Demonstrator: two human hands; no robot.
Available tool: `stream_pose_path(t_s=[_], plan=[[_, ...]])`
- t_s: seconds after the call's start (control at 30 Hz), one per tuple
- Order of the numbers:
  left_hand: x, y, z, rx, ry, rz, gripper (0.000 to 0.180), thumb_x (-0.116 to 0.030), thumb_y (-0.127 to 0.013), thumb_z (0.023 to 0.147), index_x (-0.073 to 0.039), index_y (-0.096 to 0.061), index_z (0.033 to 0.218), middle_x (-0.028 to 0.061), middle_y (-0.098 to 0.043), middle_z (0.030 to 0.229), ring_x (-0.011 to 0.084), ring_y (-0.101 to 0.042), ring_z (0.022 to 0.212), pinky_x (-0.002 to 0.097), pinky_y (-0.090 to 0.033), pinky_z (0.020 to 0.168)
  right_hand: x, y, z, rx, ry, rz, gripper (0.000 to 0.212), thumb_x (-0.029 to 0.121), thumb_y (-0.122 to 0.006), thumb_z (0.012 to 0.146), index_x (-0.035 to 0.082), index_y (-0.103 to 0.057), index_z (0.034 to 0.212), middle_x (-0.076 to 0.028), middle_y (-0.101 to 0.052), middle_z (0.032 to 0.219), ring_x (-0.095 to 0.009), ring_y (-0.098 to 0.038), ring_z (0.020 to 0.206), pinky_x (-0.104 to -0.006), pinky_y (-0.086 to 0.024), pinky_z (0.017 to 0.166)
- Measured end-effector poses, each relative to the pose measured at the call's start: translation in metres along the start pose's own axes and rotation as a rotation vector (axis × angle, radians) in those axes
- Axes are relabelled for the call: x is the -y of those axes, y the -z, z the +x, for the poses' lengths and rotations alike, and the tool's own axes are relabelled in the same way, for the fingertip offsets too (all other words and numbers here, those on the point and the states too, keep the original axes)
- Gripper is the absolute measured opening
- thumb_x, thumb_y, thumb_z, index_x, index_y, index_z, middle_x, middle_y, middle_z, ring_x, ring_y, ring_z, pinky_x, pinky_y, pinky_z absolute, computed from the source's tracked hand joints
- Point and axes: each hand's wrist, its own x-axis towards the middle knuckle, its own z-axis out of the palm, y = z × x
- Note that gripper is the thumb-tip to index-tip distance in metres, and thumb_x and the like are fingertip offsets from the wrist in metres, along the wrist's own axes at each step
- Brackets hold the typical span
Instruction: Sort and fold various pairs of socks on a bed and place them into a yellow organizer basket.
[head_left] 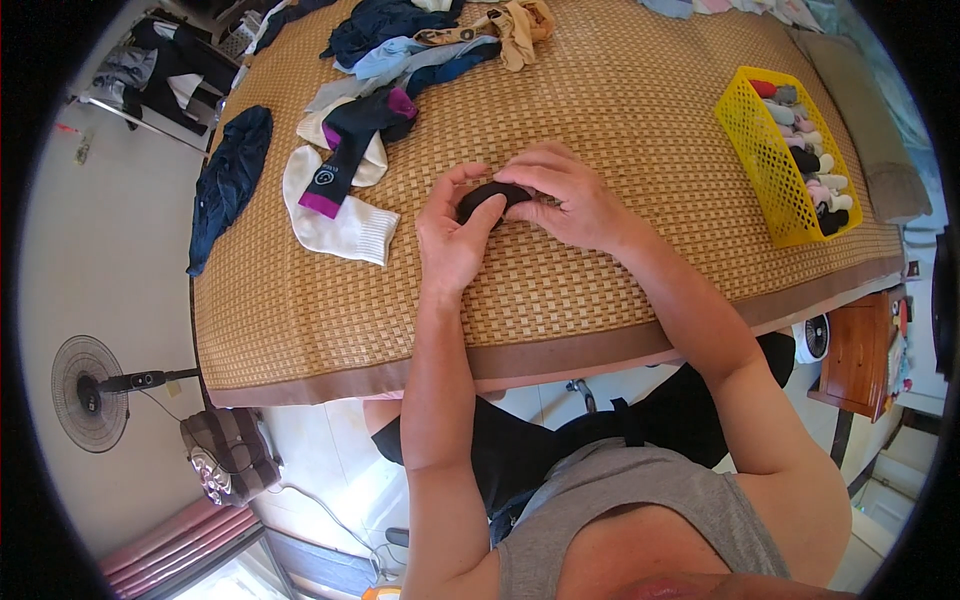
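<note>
With my left hand [450, 235] and right hand [572, 202] I am pinching a black sock [480, 196] over the woven mat [560, 310], probably rolling it; the next move is calling for a snug tuck.

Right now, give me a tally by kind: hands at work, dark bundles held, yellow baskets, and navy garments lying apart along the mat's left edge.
Hands: 2, the left hand and right hand
Dark bundle, held: 1
Yellow basket: 1
Navy garment: 1
Total: 5
</note>
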Motion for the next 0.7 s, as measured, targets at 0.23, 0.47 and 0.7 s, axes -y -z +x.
stream_pose_path(t_s=[0.23,0.47,0.7], plan=[[-0.0011,-0.0026,-0.0004,0.018,-0.020,0.011,0.040,-0.006,-0.077,0.103,0.000,-0.065,0.141,0.0098,-0.078,0.111,0.0132,-0.072,0.097,0.0281,-0.058,0.084,0.0030,0.0029,-0.0022,0.092,-0.079,0.024,0.047,0.022,-0.091,0.089,0.007,-0.077,0.131,-0.012,-0.078,0.123,-0.033,-0.071,0.117,-0.0468,-0.057,0.105],[0.0024,0.0028,-0.0008,0.086,-0.086,0.115,0.035,-0.003,-0.075,0.104,-0.001,-0.068,0.138,0.0084,-0.076,0.117,0.0131,-0.071,0.106,0.0291,-0.058,0.090,0.0061,0.0001,-0.0010,0.123,-0.128,0.044,0.040,0.019,-0.089,0.092,0.005,-0.076,0.127,-0.014,-0.078,0.118,-0.034,-0.073,0.111,-0.0470,-0.056,0.103],[-0.0046,-0.0027,-0.0031,0.099,-0.130,0.135,0.037,0.002,-0.076,0.101,0.001,-0.069,0.137,0.0085,-0.076,0.119,0.0162,-0.071,0.110,0.0318,-0.058,0.098,0.0015,0.0070,-0.0029,0.101,-0.279,0.233,0.036,0.016,-0.086,0.092,0.004,-0.077,0.124,-0.015,-0.077,0.109,-0.032,-0.074,0.100,-0.0446,-0.059,0.088]])
